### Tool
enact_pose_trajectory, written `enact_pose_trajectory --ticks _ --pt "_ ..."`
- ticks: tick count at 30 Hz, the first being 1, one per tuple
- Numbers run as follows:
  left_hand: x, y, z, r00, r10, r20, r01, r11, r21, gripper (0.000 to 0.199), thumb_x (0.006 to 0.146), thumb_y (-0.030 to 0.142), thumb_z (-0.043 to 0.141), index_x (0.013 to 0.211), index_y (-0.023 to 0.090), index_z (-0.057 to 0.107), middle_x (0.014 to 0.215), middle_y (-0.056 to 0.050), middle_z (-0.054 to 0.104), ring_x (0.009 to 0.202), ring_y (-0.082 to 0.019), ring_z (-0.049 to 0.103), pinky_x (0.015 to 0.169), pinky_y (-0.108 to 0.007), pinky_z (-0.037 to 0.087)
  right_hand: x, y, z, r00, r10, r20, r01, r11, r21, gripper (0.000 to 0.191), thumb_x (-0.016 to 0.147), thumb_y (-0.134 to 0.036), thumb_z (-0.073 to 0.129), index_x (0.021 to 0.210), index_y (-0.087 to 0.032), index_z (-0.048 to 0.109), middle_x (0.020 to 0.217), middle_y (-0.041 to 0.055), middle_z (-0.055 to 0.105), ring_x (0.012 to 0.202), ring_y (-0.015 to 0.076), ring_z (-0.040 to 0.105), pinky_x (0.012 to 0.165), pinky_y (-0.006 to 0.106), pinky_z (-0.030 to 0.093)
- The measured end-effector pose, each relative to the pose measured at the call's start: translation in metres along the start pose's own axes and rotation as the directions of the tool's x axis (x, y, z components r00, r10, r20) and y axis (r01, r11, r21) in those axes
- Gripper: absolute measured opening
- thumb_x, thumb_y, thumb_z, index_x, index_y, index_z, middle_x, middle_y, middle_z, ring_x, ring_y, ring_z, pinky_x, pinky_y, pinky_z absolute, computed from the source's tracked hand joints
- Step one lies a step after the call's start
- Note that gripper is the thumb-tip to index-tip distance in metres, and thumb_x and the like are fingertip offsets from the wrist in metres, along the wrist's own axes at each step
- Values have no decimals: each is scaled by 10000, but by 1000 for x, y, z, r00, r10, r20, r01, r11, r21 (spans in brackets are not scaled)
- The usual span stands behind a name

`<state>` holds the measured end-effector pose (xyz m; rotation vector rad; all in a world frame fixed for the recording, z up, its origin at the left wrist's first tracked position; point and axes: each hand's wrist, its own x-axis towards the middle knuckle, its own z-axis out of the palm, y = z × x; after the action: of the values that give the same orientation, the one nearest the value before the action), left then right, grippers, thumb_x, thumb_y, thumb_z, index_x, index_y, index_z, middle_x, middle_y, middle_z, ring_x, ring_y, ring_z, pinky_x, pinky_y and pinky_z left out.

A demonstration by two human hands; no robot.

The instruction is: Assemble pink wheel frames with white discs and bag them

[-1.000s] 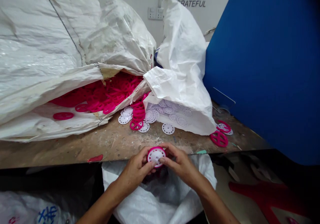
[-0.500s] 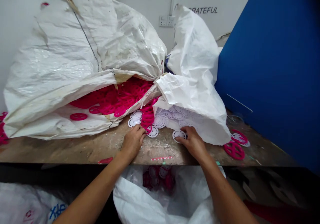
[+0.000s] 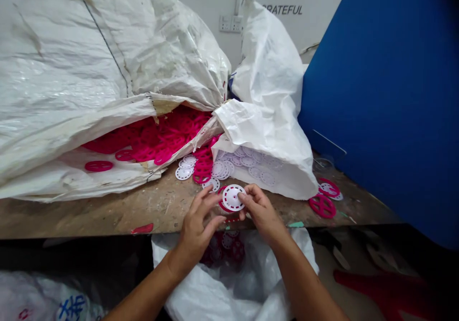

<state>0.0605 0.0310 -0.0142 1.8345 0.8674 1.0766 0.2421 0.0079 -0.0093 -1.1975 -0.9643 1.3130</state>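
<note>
A white perforated plastic disc [image 3: 233, 197] sits against a magenta plastic wheel [image 3: 223, 205], just above the bench's front edge. My left hand [image 3: 198, 228] grips the wheel's left rim with its fingertips. My right hand [image 3: 260, 211] pinches the disc's right side. Further back, more white discs [image 3: 184, 173] and a leaning stack of magenta wheels [image 3: 202, 165] lie on the bench. A heap of magenta wheels [image 3: 154, 137] spills from a torn white woven sack [image 3: 107, 58]. A second white sack [image 3: 268, 96] holds several white discs [image 3: 247, 165].
The scarred wooden bench [image 3: 107, 216] carries magenta wheels with white discs [image 3: 322, 201] at right, beside a tall blue board [image 3: 373, 96]. Below its edge, an open white sack [image 3: 229, 283] holds assembled wheels [image 3: 225, 249]. A red object [image 3: 380, 292] lies at lower right.
My hands have left the bench top and risen together, now holding a white disc against a magenta wheel. The camera view has shifted slightly left and down.
</note>
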Motion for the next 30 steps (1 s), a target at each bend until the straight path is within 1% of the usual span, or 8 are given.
enact_pose_trajectory --ticks 3,5,7,10,13,18,23,30 --pt "2 6 3 886 -439 150 455 758 -467 541 814 297 621 1319 223 440 1274 -133 540 1082 -244 583 854 -362 507 -7 -1 1 991 -72 -117 72 997 -2 301 800 -446 601 830 -210 416 547 -79 501 415 68 425 444 187 278" --pt "4 9 5 810 -538 233 564 605 -562 539 779 323 666 1266 169 497 1141 -132 612 994 -225 618 831 -338 513 -12 -3 3 981 -81 -174 85 996 20 314 782 -444 623 828 -211 418 551 -83 475 399 59 385 417 188 229" --pt "5 11 7 811 -535 238 555 571 -605 494 774 325 680 1219 161 542 1104 -112 625 975 -201 616 837 -310 506 -17 -8 5 990 -41 -138 57 992 110 313 776 -442 624 829 -209 422 566 -79 465 395 51 348 414 190 208" --pt "4 15 11 842 -473 261 516 561 -647 397 817 345 636 1170 169 579 1137 -100 619 981 -189 610 839 -297 505 -22 -14 7 999 11 -37 -3 972 233 295 778 -422 622 825 -199 434 593 -73 458 405 36 301 429 186 212" --pt "1 16 15 842 -459 284 524 569 -634 314 822 344 633 1065 145 612 1045 -88 654 903 -175 629 799 -284 518 -21 -11 4 997 -3 -78 17 983 184 299 763 -410 646 813 -195 445 625 -65 469 431 39 321 432 179 222" --pt "-4 17 23 876 -438 201 469 679 -564 343 843 352 598 1120 152 563 1016 -72 668 886 -170 638 775 -268 524 -21 5 2 945 -228 -233 156 944 -290 222 824 -398 584 913 -200 535 749 -3 562 582 115 481 542 232 393" --pt "-6 18 26 888 -436 147 449 748 -489 430 870 385 536 1235 159 520 1156 -94 625 967 -204 623 807 -301 533 -26 11 7 868 -491 -70 330 677 -658 179 875 -282 503 989 -226 629 1022 81 633 956 221 571 820 343 440" --pt "-9 9 13 900 -381 213 435 829 -353 424 880 403 498 1218 155 561 1214 -102 600 1033 -241 602 813 -330 546 -24 3 -4 958 -280 -55 234 882 -408 230 871 -333 531 1020 -228 671 949 53 649 813 173 600 689 272 476"
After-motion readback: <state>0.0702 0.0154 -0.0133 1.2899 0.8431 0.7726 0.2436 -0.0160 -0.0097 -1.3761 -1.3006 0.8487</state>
